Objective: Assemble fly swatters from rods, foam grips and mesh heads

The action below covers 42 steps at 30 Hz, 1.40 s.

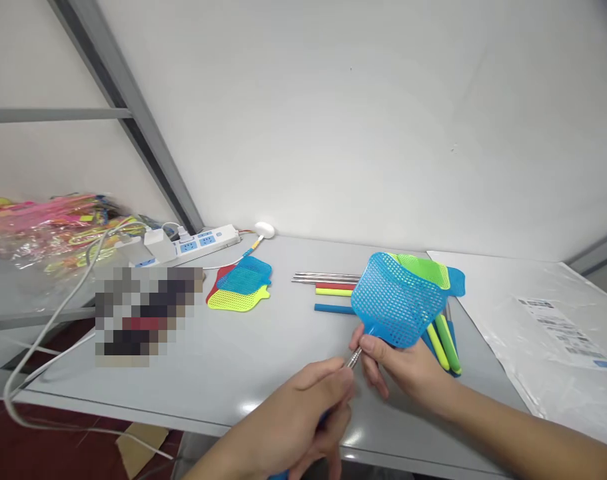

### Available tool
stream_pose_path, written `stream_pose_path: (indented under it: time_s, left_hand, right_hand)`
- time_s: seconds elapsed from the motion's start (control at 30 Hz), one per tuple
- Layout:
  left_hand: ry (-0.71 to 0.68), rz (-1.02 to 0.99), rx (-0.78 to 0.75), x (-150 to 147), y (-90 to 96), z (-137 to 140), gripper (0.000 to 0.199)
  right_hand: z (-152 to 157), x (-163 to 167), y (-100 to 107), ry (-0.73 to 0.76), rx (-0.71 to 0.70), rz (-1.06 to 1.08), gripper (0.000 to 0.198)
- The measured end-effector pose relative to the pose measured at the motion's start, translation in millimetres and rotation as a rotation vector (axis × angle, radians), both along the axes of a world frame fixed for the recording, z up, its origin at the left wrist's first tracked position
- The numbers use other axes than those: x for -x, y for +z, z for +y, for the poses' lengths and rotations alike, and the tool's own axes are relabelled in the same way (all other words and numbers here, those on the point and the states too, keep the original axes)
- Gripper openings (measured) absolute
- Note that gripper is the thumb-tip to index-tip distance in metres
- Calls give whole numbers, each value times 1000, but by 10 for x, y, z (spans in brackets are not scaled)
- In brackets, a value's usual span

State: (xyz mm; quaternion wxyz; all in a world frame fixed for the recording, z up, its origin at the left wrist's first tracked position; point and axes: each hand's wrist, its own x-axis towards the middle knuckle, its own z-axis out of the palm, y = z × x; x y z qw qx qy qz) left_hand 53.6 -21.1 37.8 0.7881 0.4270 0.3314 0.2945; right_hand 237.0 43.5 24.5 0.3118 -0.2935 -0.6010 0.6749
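Note:
My right hand (413, 370) is closed, with thumb and fingers pinching the neck of a blue fly swatter head (398, 303). A metal rod (354, 358) meets that neck. Lower down, my left hand (303, 410) is closed around the rod; a bit of blue handle (279, 475) shows below it. Behind the raised head, more metal rods (328, 277) lie beside a yellow grip tube (332, 291), a red one and a blue grip tube (333, 309). Partly hidden at the right are swatters with a green mesh head (423, 270) and a green handle (448, 343).
Loose swatter heads, a blue one (246, 275), a yellow one (236, 301) and a red one, overlap at left. Behind them sit a power strip (203, 241) and a white cable (96, 257). A plastic package (543, 320) lies right; bagged colourful items (58, 230) are far left.

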Motion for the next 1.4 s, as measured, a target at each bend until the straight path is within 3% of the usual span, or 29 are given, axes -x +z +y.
stream_pose_path:
  time_s: [0.1,0.23,0.37,0.57,0.77,0.83,0.97,1.1,1.27,1.4]
  left_hand:
    - [-58,-200,118,51,-93,-38,35]
    - [-131,-305,141,87,-92,-52,35]
    - [-131,-305,160,89,34,-57,36]
    - [-117,-307,166,74,88,-34,34]
    - [-93,-281,226,20,82,0,34]
    - [-52,-238,228,-7,70,6,34]
    - [29,-173,197,-58,13,18,35]
    - [56,-208,203,-109,-11,-4,35]
    - [15,-292,245,-121,-18,-44,40]
    - [-40,-226,258,-20,-43,-66,40]
  right_hand:
    - [5,-9,11,23,-12,22,28]
    - [38,-35,66,8,-54,60,26]
    - [192,-134,229,-161,-87,121,25]
    - [489,-328,472,-402,20,246,27]
    - [542,-322,408,-478,64,322,24]
    - [470,-256,312,-417,75,301,23]
    - [218,-110,135,-72,111,162,25]
    - [7,-40,119,109,95,100,28]
    - [-14,-30,81,40,94,151,28]
    - [93,-47,33,-26,97,134,29]
